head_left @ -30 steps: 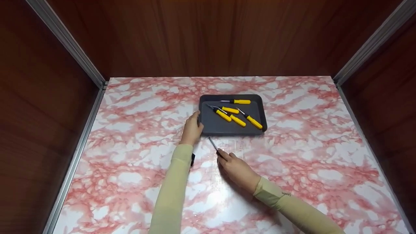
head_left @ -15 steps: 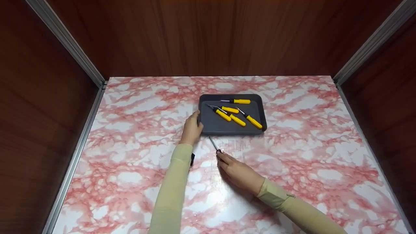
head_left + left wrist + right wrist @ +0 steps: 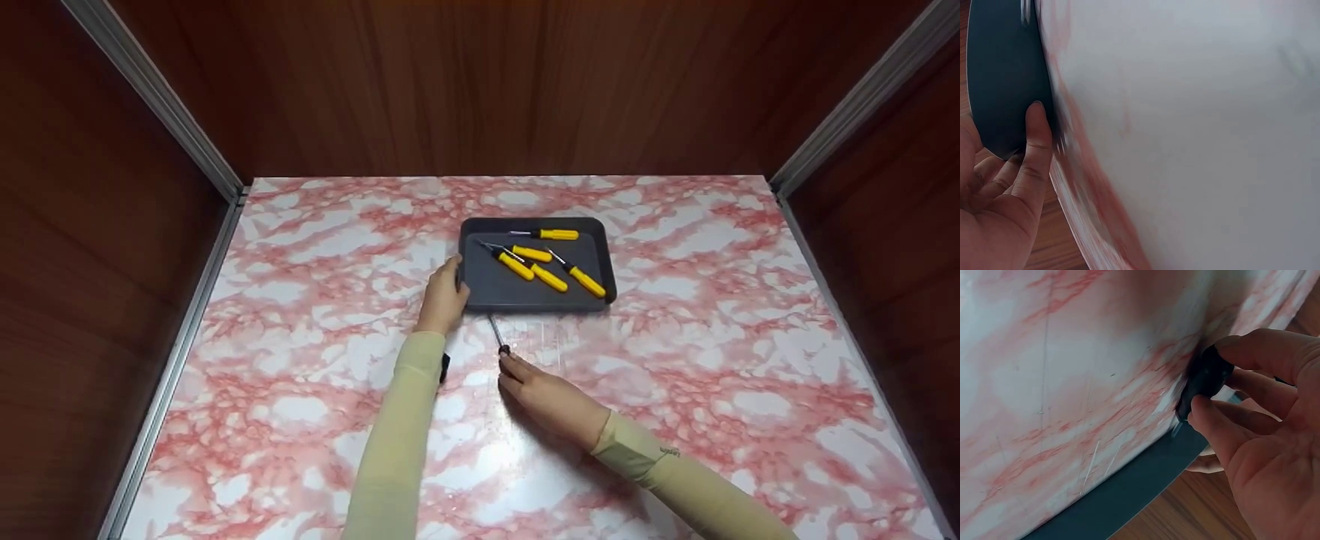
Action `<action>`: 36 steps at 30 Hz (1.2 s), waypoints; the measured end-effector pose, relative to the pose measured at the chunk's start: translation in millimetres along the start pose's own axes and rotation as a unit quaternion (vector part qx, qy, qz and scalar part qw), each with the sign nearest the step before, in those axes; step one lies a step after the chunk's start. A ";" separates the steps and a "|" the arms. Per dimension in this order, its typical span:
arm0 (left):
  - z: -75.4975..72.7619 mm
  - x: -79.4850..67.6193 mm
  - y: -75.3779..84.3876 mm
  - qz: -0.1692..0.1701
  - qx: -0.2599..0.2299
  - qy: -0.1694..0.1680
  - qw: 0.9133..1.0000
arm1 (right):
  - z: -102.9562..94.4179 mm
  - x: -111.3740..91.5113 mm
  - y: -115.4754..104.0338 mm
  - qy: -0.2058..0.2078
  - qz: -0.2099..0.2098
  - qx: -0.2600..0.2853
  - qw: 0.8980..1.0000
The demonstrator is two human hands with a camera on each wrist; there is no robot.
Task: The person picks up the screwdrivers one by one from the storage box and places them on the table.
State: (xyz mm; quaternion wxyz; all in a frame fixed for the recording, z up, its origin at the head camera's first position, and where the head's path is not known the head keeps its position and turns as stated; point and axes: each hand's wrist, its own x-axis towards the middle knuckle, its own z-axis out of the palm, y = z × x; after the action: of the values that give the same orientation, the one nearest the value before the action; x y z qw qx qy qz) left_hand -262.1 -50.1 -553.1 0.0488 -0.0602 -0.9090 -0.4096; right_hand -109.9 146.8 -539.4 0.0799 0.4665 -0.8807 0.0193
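Head view: we count five yellow-handled screwdrivers (image 3: pixel 547 277) in the tray (image 3: pixel 534 307) the left hand (image 3: pixel 444 298) grips, with one dark-collared screwdriver (image 3: pixel 504 349) outside, pinched by the right hand (image 3: pixel 553 397).

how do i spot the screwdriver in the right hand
Find the dark grey tray on the marbled table. By its near edge, the right hand holds the screwdriver. What shows of its handle is black, unlike the five yellow-handled ones inside.
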 end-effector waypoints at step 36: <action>0.9 -0.3 -0.4 -0.001 0.013 0.001 1.000 | 3.8 11.8 -6.4 0.077 -0.058 -0.007 0.995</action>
State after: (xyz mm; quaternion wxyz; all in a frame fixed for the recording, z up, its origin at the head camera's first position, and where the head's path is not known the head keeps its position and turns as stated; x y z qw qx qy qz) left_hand -262.0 -49.7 -554.0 0.0500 -0.0586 -0.9142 -0.3978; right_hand -111.6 133.2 -541.5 0.1511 0.5137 -0.8434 0.0445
